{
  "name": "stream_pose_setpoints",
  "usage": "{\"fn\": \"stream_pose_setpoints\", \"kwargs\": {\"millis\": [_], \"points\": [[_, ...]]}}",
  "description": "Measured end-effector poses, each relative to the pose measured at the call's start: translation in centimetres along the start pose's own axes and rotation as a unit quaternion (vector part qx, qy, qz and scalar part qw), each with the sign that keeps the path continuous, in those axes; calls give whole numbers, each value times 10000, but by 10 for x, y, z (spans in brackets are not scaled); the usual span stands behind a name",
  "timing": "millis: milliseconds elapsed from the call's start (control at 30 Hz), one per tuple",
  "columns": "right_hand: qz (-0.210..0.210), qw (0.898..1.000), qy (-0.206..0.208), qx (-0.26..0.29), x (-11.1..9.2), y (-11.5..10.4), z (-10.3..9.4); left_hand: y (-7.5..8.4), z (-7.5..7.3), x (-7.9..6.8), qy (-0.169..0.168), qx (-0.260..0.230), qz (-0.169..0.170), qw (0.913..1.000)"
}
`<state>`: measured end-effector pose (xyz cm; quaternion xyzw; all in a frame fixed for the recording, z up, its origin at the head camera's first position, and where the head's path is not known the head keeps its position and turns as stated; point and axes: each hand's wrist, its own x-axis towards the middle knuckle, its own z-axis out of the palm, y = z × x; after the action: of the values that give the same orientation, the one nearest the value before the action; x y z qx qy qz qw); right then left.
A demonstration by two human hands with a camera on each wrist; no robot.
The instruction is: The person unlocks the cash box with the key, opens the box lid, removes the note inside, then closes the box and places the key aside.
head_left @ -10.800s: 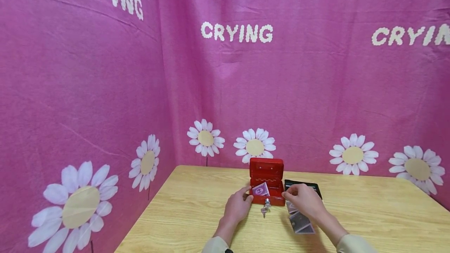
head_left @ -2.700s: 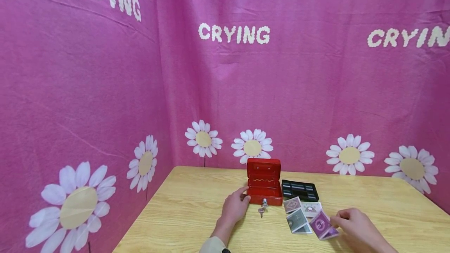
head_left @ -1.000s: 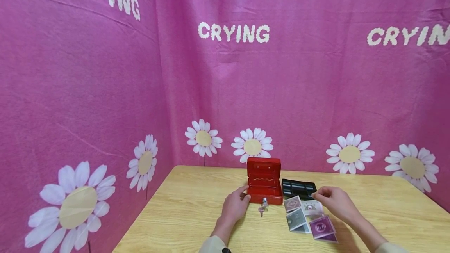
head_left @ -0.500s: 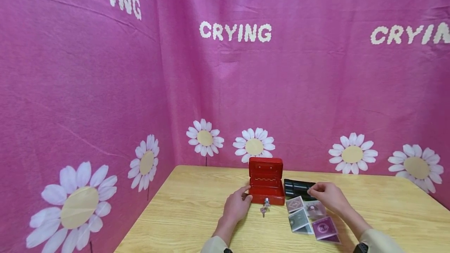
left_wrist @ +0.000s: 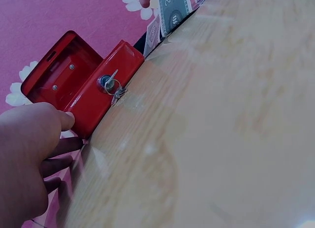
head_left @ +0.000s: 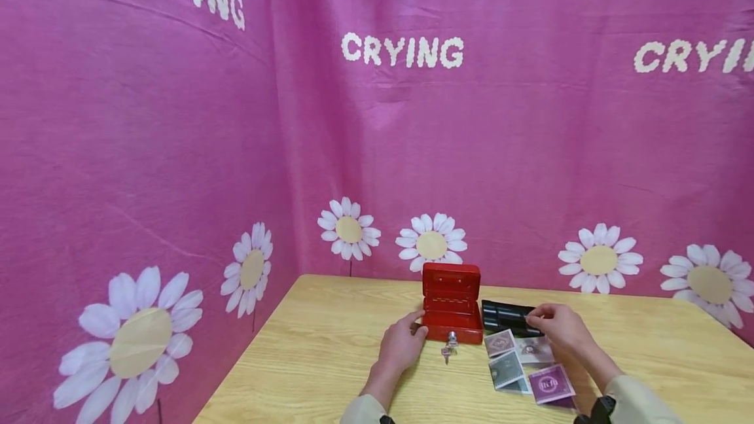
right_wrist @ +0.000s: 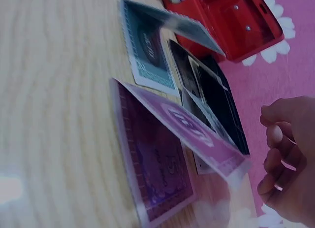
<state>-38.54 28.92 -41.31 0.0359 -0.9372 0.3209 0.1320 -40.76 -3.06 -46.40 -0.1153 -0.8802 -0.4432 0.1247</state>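
A red cash box (head_left: 452,327) stands with its lid up on the wooden table, and keys (head_left: 449,347) hang from its front lock. My left hand (head_left: 402,345) rests against the box's left side, thumb near the front corner, as the left wrist view also shows (left_wrist: 29,154). To the right lies a black tray (head_left: 501,314). My right hand (head_left: 559,326) is over the tray's right end, fingers loosely bent; the right wrist view shows nothing between them. In front lie folded play banknotes: purple (head_left: 550,385), green (head_left: 506,370), brownish (head_left: 501,343) and pale (head_left: 536,349).
The light wooden table (head_left: 306,352) extends left and right of the things. A pink cloth (head_left: 400,129) with daisies and lettering hangs behind it and along the left side.
The purple banknote seen earlier in the box now lies on the table. My right hand has released it and moved back over the black tray. The left hand stays at the box.
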Motion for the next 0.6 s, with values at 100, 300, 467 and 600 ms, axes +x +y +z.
{"fn": "stream_pose_setpoints", "kwargs": {"millis": [100, 300, 467, 600], "points": [[15, 10000, -37, 22, 4, 6, 1, 0, 0, 0, -4, 8, -95, 10000], [63, 9997, -132, 171, 13, 14, 5, -1, -1, 0, 14, 11, -129, 9999], [293, 9989, -309, 189, 16, 24, 7, -1, 0, 0, -36, 16, -129, 9999], [210, 9993, -277, 116, 18, 31, 9, 1, -1, -1, -16, 30, -84, 10000]]}}
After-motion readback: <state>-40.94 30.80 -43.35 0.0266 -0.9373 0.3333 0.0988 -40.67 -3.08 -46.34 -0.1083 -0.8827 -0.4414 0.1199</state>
